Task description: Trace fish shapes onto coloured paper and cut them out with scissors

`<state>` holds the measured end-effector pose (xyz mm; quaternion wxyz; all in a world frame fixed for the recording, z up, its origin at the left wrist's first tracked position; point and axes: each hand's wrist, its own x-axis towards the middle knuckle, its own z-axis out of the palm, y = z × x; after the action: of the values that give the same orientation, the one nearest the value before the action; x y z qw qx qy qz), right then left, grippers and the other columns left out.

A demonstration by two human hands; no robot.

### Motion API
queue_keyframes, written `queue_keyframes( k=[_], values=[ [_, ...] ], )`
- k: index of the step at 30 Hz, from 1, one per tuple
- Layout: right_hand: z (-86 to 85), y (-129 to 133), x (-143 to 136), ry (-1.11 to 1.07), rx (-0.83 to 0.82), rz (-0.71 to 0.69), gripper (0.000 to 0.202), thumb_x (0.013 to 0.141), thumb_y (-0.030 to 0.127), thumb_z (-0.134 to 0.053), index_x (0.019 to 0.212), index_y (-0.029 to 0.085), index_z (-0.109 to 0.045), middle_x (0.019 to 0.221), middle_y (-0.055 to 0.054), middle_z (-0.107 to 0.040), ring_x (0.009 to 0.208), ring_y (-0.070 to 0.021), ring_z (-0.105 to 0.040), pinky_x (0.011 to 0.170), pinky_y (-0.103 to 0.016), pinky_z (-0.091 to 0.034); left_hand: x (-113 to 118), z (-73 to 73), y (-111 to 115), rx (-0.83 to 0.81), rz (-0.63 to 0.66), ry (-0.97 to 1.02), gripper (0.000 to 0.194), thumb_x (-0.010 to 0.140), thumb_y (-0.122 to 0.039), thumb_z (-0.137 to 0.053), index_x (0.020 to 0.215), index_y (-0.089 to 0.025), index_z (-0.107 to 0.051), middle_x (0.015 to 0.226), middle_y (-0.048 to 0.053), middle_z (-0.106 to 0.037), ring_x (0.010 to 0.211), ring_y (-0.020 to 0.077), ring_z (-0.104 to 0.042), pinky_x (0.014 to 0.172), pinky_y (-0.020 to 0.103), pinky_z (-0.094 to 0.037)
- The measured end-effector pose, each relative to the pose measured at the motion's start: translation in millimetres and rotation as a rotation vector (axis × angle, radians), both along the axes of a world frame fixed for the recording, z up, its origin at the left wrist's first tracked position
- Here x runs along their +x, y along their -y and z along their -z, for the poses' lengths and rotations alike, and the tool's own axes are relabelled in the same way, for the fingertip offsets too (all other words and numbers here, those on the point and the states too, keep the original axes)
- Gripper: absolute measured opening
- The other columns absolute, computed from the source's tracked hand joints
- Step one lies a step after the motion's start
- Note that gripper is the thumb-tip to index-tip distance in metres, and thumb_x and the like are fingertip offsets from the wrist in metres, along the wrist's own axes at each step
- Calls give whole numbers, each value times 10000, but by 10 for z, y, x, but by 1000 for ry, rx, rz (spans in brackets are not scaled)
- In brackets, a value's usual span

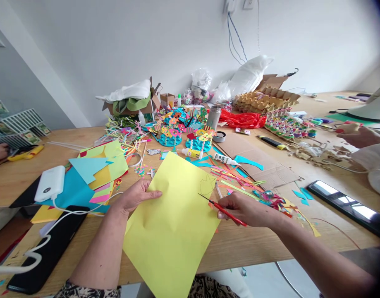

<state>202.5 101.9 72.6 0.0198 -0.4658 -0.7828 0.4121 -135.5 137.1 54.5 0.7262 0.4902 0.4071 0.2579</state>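
Note:
A large sheet of yellow paper is held up over the table's front edge, tilted. My left hand grips its left edge, the thumb lying on top and the fingers behind. Red-handled scissors are in my right hand, at the right side of the sheet. Their dark tip lies over the paper, just below a thin drawn outline near the sheet's upper right corner. Whether the blades are apart is too small to tell. Beyond the sheet stand colourful paper fish models on blue bases.
Coloured paper, a white power bank and its cable lie left. Glue bottles, paper scraps and cardboard are beyond my right hand. A phone rests at right. Other people's hands show at both sides.

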Motion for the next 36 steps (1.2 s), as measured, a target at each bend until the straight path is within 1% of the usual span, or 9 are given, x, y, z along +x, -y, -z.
queue_keyframes(
  k=[8, 14, 18, 23, 26, 30, 36],
  values=[
    [-50, -10, -46, 15, 3, -43, 503, 835, 628, -467, 608, 183, -416, 535, 58, -333, 497, -76, -293, 455, -225, -215, 4, -11, 12, -1, 45, 8, 397, 731, -293, -743, 1094, -147, -674, 1004, 119, -723, 871, 289, -695, 787, 399, -549],
    [-61, -23, -24, 22, -32, -45, 502, 854, 622, -436, 633, 173, -468, 543, 38, -422, 487, -75, -354, 443, -213, -234, 15, -30, 32, 22, 7, 10, 430, 694, -318, -770, 1082, -152, -684, 1003, 128, -722, 895, 312, -687, 785, 415, -544],
    [-76, -24, -14, 23, -25, -68, 508, 855, 625, -439, 627, 172, -462, 542, 37, -422, 486, -73, -351, 443, -211, -232, 19, -41, 39, 11, 0, 12, 424, 672, -331, -784, 1055, -168, -703, 981, 126, -727, 883, 323, -691, 773, 415, -548],
    [-113, -14, -42, 48, -41, -78, 498, 859, 619, -435, 651, 171, -499, 548, 31, -445, 491, -79, -352, 457, -216, -250, 40, -58, 48, -27, 9, 24, 431, 648, -329, -801, 1035, -160, -714, 977, 132, -727, 856, 319, -697, 765, 408, -551],
    [-121, -15, -63, 46, -36, -85, 480, 862, 598, -447, 645, 172, -497, 549, 36, -428, 496, -80, -339, 465, -219, -248, 47, -60, 52, -26, 31, 20, 417, 664, -335, -788, 1037, -164, -714, 980, 126, -728, 852, 310, -698, 771, 401, -550],
    [-96, -27, -66, 20, -12, -66, 474, 857, 586, -464, 625, 173, -477, 545, 50, -368, 495, -74, -303, 456, -217, -222, 39, -46, 45, -13, 19, 11, 432, 663, -347, -788, 1044, -160, -709, 989, 132, -725, 867, 322, -694, 762, 410, -550],
    [-102, -39, -50, -14, 9, -38, 477, 839, 578, -493, 589, 174, -455, 528, 54, -334, 488, -71, -265, 443, -219, -179, 28, -16, -2, 30, 33, 21, 411, 724, -341, -747, 1085, -159, -675, 1037, 123, -715, 898, 298, -691, 783, 399, -547]
  ],
)
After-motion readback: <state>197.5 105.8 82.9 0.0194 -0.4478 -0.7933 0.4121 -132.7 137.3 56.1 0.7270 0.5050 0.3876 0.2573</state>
